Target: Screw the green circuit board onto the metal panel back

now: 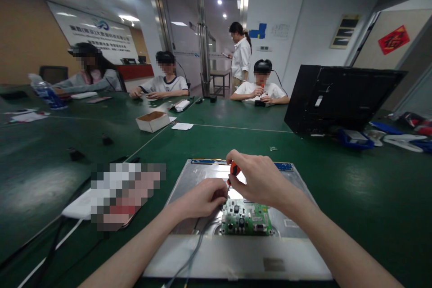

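Observation:
My right hand (258, 177) grips a red-and-black screwdriver (234, 168) by its handle, its shaft pointing down at the upper left corner of a green circuit board (246, 218). Beside the shaft, my left hand (205, 198) is closed, thumb and fingers together near that same corner; what they pinch, if anything, is hidden. The board sits on the back of a flat silver display panel (293, 256), which has a blue strip along its far edge. Grey cables (197, 249) run from the board's left side toward me. The screwdriver's tip is hard to see.
To the left lie a blurred phone-like object (135, 198) and cables. Farther off stand an open cardboard box (152, 121) and a water bottle (49, 92). A black monitor casing (340, 99) and a blue tray (356, 138) are at right. Several people are across the green table (357, 189).

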Tool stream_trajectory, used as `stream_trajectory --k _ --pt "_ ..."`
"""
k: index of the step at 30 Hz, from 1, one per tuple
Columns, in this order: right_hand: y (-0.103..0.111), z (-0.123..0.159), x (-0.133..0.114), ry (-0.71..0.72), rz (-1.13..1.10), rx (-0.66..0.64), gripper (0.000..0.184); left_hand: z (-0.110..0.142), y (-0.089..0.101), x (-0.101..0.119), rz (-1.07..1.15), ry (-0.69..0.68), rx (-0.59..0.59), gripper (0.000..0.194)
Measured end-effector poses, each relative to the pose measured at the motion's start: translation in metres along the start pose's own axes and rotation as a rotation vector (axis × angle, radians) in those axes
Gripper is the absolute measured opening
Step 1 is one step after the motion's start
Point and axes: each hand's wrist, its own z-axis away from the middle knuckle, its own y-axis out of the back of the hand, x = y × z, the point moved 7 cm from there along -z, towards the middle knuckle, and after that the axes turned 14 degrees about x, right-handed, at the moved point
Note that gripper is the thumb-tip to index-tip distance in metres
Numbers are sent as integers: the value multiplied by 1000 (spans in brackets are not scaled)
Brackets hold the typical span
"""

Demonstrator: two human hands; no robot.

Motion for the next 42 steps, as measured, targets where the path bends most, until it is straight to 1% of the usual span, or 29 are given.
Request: stream_trajectory --k 5,12,16,20,25,30,32,37,42 --pt "0 1 0 4 10 4 18 -1 0 1 3 -3 -6 11" --pt "-1 2 0 21 5 14 22 0 -3 -6 17 4 5 11" --pt "0 1 0 10 5 9 20 -1 -4 -6 13 6 -7 10" --pt "-1 0 2 -2 31 -8 15 -1 -1 -2 -13 -6 -4 8" --pt "-2 0 3 -3 61 -14 13 -2 1 2 -31 -5 -2 4" --pt "-2 1 0 4 -6 -1 23 -1 0 1 4 0 -9 9" --pt "-2 1 0 17 -1 1 22 -1 0 1 11 -4 -12 9" --pt "-4 0 2 12 59 -27 14 -1 0 0 -19 -2 -8 7" --pt "-4 0 1 0 5 -26 20 -1 -1 -3 -10 7 -17 8"
